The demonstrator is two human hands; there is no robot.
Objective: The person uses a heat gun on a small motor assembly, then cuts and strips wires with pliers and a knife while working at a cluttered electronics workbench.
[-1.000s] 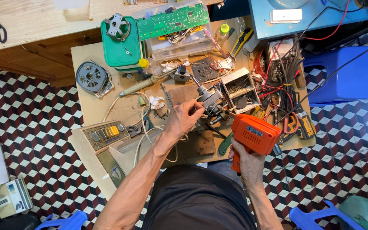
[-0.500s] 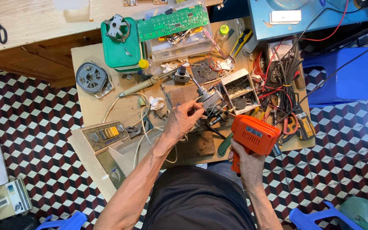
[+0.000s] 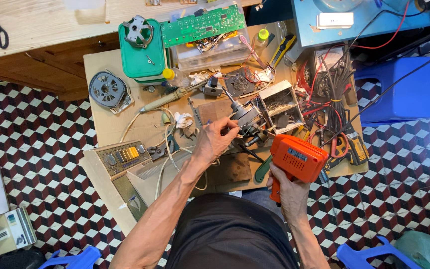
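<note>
At bench centre, left hand [image 3: 219, 140] pinches the small motor [image 3: 247, 118] steady while right hand [image 3: 288, 192] grips the orange drill [image 3: 296, 160] by its handle, tip near the motor; step appears to be lining up, so next wants careful aim.
</note>
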